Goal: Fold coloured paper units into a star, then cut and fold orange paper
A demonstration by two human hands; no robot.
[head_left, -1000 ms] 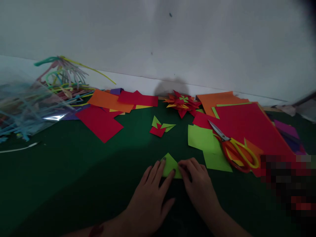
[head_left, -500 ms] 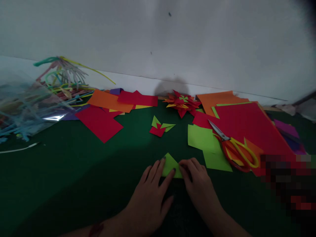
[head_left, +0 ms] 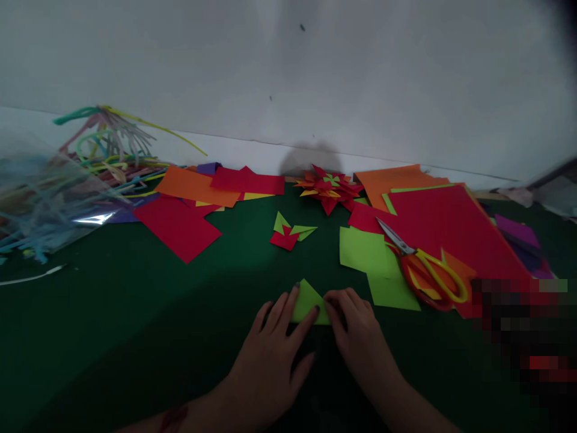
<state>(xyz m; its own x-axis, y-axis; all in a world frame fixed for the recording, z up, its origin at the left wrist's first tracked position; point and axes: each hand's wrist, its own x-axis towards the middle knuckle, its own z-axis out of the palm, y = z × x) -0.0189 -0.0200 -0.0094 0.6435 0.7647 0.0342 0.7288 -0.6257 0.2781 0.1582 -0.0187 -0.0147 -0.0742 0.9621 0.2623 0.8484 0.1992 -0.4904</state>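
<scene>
A light green piece of paper (head_left: 307, 304), showing as a triangle with its point away from me, lies on the dark green table. My left hand (head_left: 270, 355) presses on it with fingers spread and nearly flat. At its right edge my right hand (head_left: 358, 325) pinches the paper between thumb and fingertips. Both hands cover parts of the sheet's sides. Beyond them sits a small folded piece of red and green paper (head_left: 287, 239). Farther back rests a layered red, orange and yellow paper flower (head_left: 330, 187) with a green centre.
Scissors (head_left: 419, 261) with red and yellow handles lie on coloured sheets at right, beside light green squares (head_left: 363, 248). Red paper (head_left: 180, 225) and orange paper (head_left: 198, 186) lie at left. Pipe cleaners (head_left: 121, 135) and a clear plastic bag (head_left: 58, 192) fill the far left.
The whole view has shifted slightly. My hands stay in almost the same place on the green paper, and nothing else has visibly moved.
</scene>
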